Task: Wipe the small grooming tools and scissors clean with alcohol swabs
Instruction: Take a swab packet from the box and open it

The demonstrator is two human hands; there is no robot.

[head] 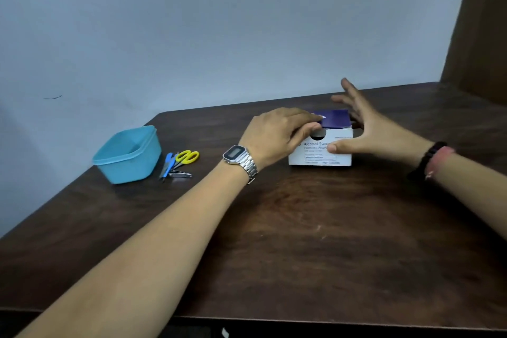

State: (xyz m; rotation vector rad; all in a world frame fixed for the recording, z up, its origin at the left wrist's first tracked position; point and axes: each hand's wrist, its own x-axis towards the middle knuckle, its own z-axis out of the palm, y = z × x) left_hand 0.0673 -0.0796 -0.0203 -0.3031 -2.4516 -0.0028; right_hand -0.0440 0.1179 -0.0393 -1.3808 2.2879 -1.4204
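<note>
A white and dark blue box of alcohol swabs [336,138] stands on the table at centre right. My left hand [277,132] lies over the box's left top edge, its fingers bent at the round opening in the front. My right hand [365,129] is spread beside the box's right side, fingers straight, thumb touching the front face. To the left lie yellow-handled scissors [188,157], a blue-handled tool [167,165] and metal nail clippers [179,174], close together.
A light blue plastic tub [127,155] sits left of the tools, near the table's left edge. The dark wooden table [301,228] meets a pale wall at the back. A brown panel [480,22] rises at the far right.
</note>
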